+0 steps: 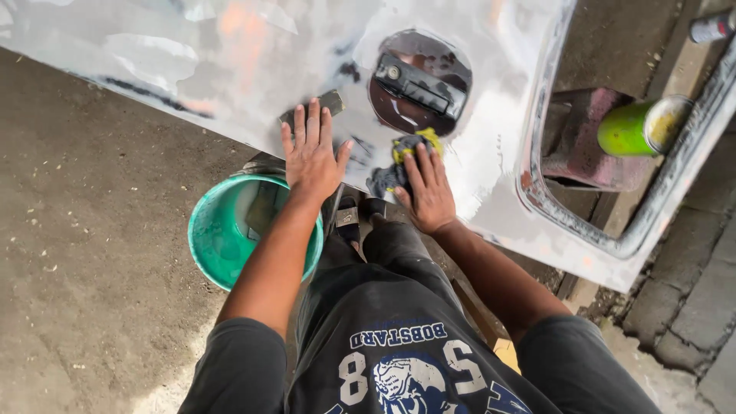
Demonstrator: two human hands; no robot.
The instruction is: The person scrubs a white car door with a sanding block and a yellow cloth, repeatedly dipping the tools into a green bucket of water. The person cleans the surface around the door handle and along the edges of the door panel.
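A large sanded, silver-grey car door panel (230, 61) lies flat in front of me, with a dark recessed handle (420, 83) in it. My left hand (312, 157) lies flat with fingers spread on a dark sanding block (331, 102), pressing it against the panel. My right hand (426, 192) presses a crumpled dark and yellow rag (399, 157) onto the panel just below the handle recess.
A green bucket (218, 245) stands on the concrete floor under the panel's near edge, by my left arm. A green can (640, 126) lies on a reddish block (586, 138) seen through the panel's window opening. Another can (713, 27) lies at the top right.
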